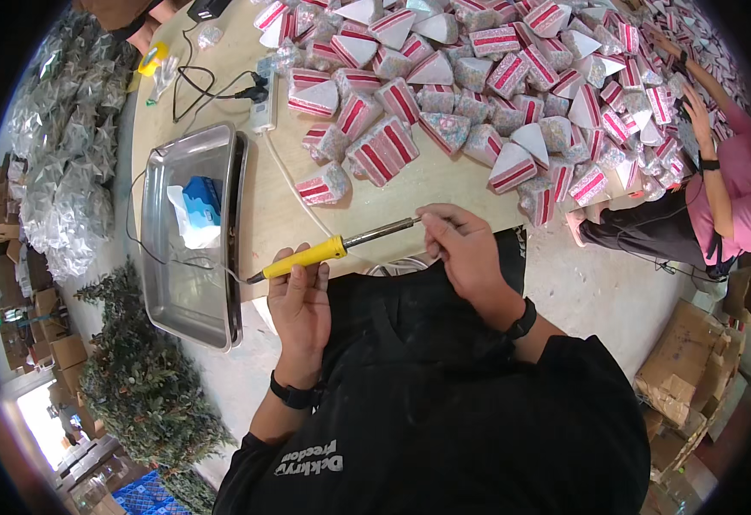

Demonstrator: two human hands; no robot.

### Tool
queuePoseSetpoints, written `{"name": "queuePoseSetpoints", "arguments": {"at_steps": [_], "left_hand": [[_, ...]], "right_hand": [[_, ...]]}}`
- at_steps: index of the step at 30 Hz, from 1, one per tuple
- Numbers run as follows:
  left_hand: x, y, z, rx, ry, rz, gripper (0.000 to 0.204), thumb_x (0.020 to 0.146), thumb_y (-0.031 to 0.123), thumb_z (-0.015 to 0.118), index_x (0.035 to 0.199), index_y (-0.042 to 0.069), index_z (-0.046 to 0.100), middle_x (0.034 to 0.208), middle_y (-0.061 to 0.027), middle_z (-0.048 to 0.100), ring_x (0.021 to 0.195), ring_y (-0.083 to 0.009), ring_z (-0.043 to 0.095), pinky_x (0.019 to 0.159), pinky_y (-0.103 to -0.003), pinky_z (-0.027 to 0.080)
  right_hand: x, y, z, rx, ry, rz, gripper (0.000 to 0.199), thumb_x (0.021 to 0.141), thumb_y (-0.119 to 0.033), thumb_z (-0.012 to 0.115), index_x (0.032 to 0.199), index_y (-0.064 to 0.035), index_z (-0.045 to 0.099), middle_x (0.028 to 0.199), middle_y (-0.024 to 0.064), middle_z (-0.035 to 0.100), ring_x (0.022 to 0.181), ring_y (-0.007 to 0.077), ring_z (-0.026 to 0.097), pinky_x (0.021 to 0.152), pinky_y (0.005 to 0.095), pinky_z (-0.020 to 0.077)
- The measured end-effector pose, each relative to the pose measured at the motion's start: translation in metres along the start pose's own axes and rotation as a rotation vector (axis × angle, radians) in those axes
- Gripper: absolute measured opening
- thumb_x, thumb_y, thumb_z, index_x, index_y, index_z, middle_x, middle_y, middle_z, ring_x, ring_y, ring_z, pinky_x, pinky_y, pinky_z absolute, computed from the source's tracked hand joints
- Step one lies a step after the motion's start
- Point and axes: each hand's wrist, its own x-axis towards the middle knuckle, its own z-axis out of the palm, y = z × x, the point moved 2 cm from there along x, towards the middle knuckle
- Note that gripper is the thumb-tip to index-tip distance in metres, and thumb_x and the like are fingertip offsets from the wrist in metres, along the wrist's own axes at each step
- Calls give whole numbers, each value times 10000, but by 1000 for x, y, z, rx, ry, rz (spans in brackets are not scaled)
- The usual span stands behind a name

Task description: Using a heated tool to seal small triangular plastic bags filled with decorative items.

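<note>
Soldering iron: yellow handle, metal shaft.

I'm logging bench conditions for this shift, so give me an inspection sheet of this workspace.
Surface: pale wooden table, crowded at the far side.
Job's things: yellow-handled soldering iron.
Clutter: heap of wedge-shaped red-striped cake slices; steel tray holding a blue item on white tissue.
Grippers: left hand grips the yellow handle; right hand touches the metal tip end.
Cables: black leads to a white power strip.
Surroundings: cardboard boxes, bagged greenery, a co-worker in pink.
</note>
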Motion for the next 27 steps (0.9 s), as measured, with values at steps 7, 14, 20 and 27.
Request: {"name": "queuePoseSetpoints", "arguments": {"at_steps": [7,14,20,27], "left_hand": [[6,6,1,-51,37,-2,293,945,72,615,1227,94,539,1241,-110,603,1112,-215,606,969,-368,506],[3,-5,4,-84,20,-52,278,947,57,604,1216,83,539,1230,-116,605,1113,-220,604,964,-362,514],[9,3,-6,-79,-5,-43,265,943,29,600,1200,72,552,1220,-124,617,1079,-211,613,938,-348,520],[8,-5,0,-111,9,-111,257,943,8,584,1194,61,563,1190,-129,638,1059,-211,624,936,-350,523]], "right_hand": [[13,-8,-54,69,179,-185,175,947,-125,622,1006,39,633,733,16,565,614,87,517,559,220,411],[2,-7,-21,-213,-60,-21,139,939,-102,623,982,26,656,795,40,638,666,91,576,630,229,462],[16,-39,-51,-322,131,-200,113,916,-96,640,974,-2,663,760,23,621,679,92,590,647,216,469],[4,-50,-23,-733,-96,-292,117,885,-90,671,946,4,703,770,27,662,729,95,624,694,243,498]]}}
